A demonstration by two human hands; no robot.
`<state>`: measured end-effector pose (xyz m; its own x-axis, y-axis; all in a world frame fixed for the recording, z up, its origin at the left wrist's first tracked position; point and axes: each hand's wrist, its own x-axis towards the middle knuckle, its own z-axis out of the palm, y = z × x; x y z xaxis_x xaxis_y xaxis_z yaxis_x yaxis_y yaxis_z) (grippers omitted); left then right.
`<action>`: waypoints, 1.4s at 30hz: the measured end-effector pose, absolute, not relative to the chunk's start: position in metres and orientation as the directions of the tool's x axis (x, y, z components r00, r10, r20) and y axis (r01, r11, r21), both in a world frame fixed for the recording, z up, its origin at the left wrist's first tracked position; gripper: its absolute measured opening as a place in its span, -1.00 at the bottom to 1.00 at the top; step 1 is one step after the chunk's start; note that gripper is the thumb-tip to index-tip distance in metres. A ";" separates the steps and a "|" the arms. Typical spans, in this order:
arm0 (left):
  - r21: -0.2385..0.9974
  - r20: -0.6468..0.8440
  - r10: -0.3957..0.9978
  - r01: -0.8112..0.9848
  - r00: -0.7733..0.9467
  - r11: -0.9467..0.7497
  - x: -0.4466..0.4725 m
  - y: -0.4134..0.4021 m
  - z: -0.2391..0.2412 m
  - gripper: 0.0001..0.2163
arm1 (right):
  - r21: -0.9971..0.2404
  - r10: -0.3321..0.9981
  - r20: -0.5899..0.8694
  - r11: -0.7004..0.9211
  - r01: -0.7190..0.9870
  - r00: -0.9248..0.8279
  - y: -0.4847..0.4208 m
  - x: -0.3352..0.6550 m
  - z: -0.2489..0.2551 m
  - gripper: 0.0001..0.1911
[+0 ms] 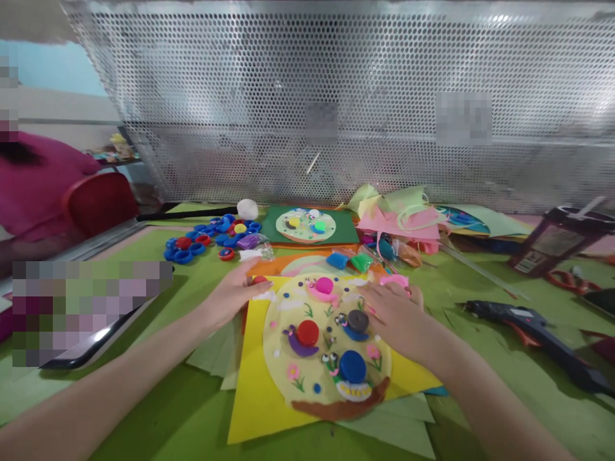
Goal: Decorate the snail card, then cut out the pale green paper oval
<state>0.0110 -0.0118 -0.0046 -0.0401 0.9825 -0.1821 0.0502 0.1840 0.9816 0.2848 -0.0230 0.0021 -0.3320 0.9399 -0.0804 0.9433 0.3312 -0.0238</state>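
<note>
Head view: the right hand (394, 314) is lying loosely spread over the disc (311, 370); left hand (236, 289), cannot tell. The yellow sheet (256, 381) is looking light, bendy, safest held by its edges.

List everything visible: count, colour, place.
snail disc: 1, pale yellow, centre front
snails: 4, shells pink, red, grey, blue, on it
backing sheet: 1, yellow, beneath
back disc: 1, pale, centre back
back sheet: 1, dark green, beneath
caps: many, mostly blue, back left
ball: 1, white, behind caps
packets: several, mixed colours, centre
papers: several, pink and pale green, back right
cup: 1, dark, far right
scissors: 1, red-handled, far right
glue gun: 1, black-orange, right
tablet: 1, dark, left
panel: 1, silver, back
chair: 1, red, far left
co-worker: 1, pink top, far left
table: 1, green, below
left hand: 1, bare, backing sheet's back-left corner
right hand: 1, bare, disc's right side
</note>
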 end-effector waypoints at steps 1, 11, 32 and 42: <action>0.982 -0.180 0.983 0.043 -0.035 0.181 0.011 -0.012 -0.005 -0.44 | -0.026 0.939 -0.081 0.333 0.943 -0.334 -0.023 0.285 0.002 -0.56; 0.976 -0.212 0.976 -0.062 -0.050 0.209 0.014 -0.009 -0.006 -0.70 | -0.044 0.941 -0.125 0.311 0.949 -0.314 -0.025 0.282 0.010 -0.58; 0.958 -0.267 0.963 -0.102 0.039 0.269 0.012 -0.013 0.000 -0.53 | -0.070 0.941 -0.083 0.323 0.944 -0.328 -0.023 0.284 0.005 -0.59; 0.962 -0.241 0.971 -0.126 0.012 0.240 0.011 -0.011 -0.004 -0.70 | -0.095 0.940 -0.082 0.324 0.941 -0.332 -0.023 0.287 0.007 -0.60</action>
<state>0.0114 -0.0113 -0.0039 0.0123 0.9706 -0.2405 -0.1263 0.2401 0.9625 0.2867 -0.0231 0.0069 -0.3321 0.9397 -0.0817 0.9412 0.3244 -0.0946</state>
